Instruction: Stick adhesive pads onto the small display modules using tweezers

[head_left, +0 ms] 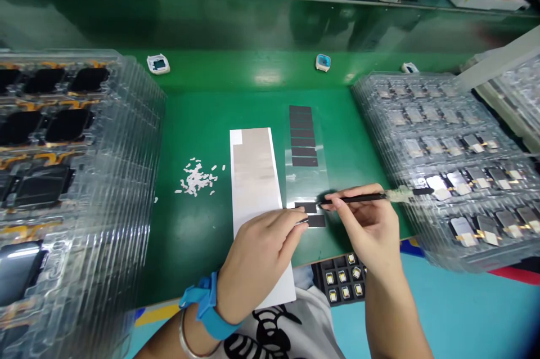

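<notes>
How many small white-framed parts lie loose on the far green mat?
3: left part near the left tray stack, middle part alone, right part at the far edge of the right tray stack; more may be hidden.

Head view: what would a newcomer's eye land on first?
Both hands at the green bench's near edge: the right hand pinches a thin black tool, tip at small black rectangles on a clear film, the left hand touching beside it. A tall left tray stack and right tray stack flank them; white scraps lie left of centre.
</notes>
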Motion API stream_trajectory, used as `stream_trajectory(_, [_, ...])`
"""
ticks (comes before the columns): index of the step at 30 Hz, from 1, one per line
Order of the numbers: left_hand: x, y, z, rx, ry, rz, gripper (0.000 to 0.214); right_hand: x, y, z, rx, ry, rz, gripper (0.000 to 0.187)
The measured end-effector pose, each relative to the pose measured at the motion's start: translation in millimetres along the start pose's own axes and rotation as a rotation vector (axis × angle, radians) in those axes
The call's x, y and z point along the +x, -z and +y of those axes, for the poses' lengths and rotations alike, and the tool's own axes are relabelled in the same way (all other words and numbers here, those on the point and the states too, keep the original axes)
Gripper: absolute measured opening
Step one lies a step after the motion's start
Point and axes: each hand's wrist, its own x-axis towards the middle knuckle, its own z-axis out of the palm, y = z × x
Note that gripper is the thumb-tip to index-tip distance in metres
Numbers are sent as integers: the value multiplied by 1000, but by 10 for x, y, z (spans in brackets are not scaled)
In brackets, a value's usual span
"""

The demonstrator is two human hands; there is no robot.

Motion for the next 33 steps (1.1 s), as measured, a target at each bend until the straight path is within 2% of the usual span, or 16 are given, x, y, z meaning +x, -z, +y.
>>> stream_trajectory(14, [-24,-16,-7,46,-10,-22,15,10,-18,-17,-41,-25,19,11])
stream_trajectory(20, [-26,-14,-10,47,-6,-22,14,16,-21,-16,17,-18,65,18])
stream_trajectory(33, [-25,-22,-19,23,4,-17,12,22,-24,-48,-62,-88,49,25])
